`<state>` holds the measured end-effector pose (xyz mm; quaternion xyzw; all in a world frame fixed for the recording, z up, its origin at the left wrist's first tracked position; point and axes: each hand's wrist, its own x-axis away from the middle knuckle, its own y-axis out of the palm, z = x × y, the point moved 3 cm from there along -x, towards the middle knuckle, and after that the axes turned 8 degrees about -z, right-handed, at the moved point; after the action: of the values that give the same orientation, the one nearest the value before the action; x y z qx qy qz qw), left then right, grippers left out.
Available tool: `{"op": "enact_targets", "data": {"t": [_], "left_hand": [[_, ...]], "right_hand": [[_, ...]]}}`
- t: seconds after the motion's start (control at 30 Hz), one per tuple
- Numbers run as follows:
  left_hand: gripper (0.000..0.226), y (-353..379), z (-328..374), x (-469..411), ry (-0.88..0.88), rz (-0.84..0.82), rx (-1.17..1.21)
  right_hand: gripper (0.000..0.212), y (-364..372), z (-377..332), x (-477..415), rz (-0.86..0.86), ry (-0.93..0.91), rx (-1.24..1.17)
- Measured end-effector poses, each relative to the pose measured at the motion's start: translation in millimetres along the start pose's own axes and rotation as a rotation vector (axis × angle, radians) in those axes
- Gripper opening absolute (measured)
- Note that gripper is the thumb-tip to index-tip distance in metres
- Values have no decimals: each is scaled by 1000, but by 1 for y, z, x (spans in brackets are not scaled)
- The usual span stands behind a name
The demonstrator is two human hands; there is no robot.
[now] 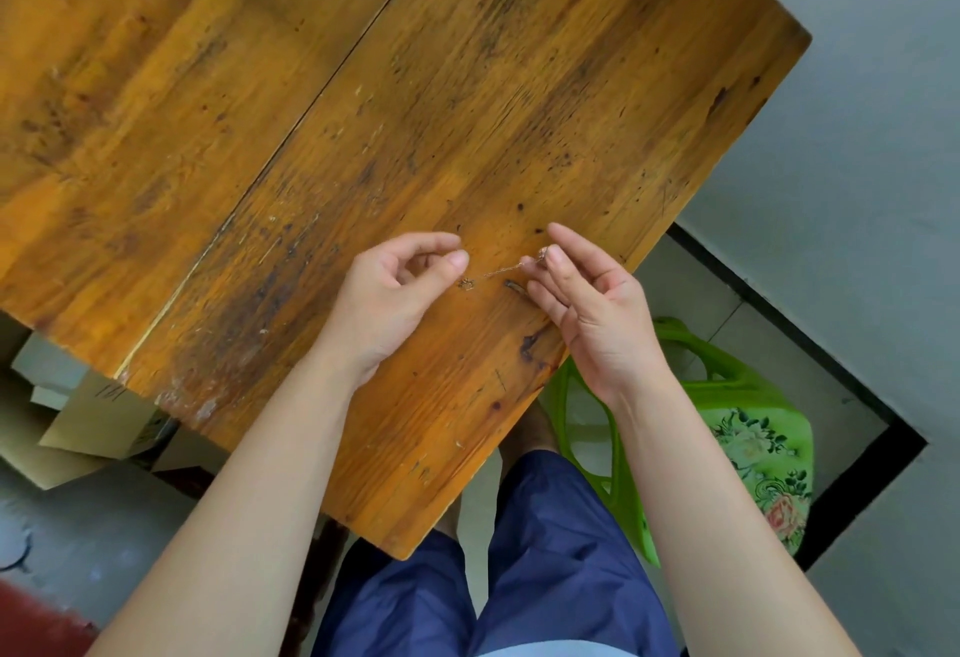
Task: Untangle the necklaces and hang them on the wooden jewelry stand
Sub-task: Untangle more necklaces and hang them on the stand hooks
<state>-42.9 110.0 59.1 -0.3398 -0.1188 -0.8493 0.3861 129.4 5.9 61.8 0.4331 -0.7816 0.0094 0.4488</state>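
no readable text, cardboard box (98,412) marks (illegible)

My worn orange-brown plank table (363,111), dark stains, seam between boards. Green plastic stool (748,428) with floral seat at my right. Pale grey floor (857,137), black border strip (810,344). Cardboard boxes (78,428) under table at my left. Soft daylight.

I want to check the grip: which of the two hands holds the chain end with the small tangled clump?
The left hand. The clump hangs just below its pinched fingers, while the right hand pinches the other end of the chain.
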Motion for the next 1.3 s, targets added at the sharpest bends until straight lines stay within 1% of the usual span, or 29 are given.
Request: {"op": "enact_targets", "data": {"t": [0.1, 0.17, 0.27, 0.37, 0.43, 0.5, 0.6, 0.67, 0.7, 0.77, 0.8, 0.83, 0.9, 0.97, 1.03, 1.1, 1.13, 1.17, 1.23, 1.3], "left_hand": [[21, 5, 2, 2, 74, -50, -186], [17, 8, 4, 3, 92, -48, -230], [11, 9, 4, 3, 79, -24, -178], [10, 11, 3, 2, 22, -26, -112], [12, 14, 2, 2, -11, -33, -37], [16, 16, 2, 3, -40, -21, 120], [24, 16, -1, 3, -94, 28, 468], [25, 16, -2, 3, -101, 59, 551], [27, 16, -3, 2, -92, 74, 547], [32, 17, -3, 2, -59, 93, 519], [35, 18, -3, 2, -44, 100, 499], [38, 17, -2, 2, -35, 108, 472], [40, 15, -1, 1, -26, 126, 401], [41, 12, 0, 2, -17, 127, 302], [40, 9, 1, 2, -15, 100, 254], [39, 8, 0, 3, -17, 61, 271], [38, 7, -1, 3, -16, 51, 276], [38, 6, -2, 4, -13, 54, 271], [37, 1, -4, 6, 9, 102, 234], [35, -4, -4, 6, 47, 172, 162]], "right_hand": [[29, 4, -1, -1, -10, 4, -35], [29, 3, -3, -1, 2, -2, -36], [28, 1, -4, -3, 21, -22, -21], [30, 2, -4, -3, 29, -10, -106], [32, 3, -4, -3, 14, 4, -187], [31, 4, -4, -4, -18, 18, -218], [31, 4, -4, -4, -50, 34, -156], [30, 2, -5, -4, -53, 46, -35], [30, 0, -5, -4, -58, 54, 105], [30, 2, -6, -2, -104, 76, 501], [28, 3, -5, -2, -130, 90, 649], [26, 5, -4, -1, -147, 105, 724], [21, 6, -4, -1, -156, 130, 723], [17, 7, -6, -3, -182, 150, 669], [15, 8, -7, -3, -229, 200, 493], [17, 8, -8, -3, -259, 255, 287], [17, 8, -9, -3, -266, 267, 248], [16, 6, -9, -4, -268, 271, 267], [14, 1, -10, -5, -286, 276, 406], [14, -3, -10, -3, -353, 306, 551]]}}
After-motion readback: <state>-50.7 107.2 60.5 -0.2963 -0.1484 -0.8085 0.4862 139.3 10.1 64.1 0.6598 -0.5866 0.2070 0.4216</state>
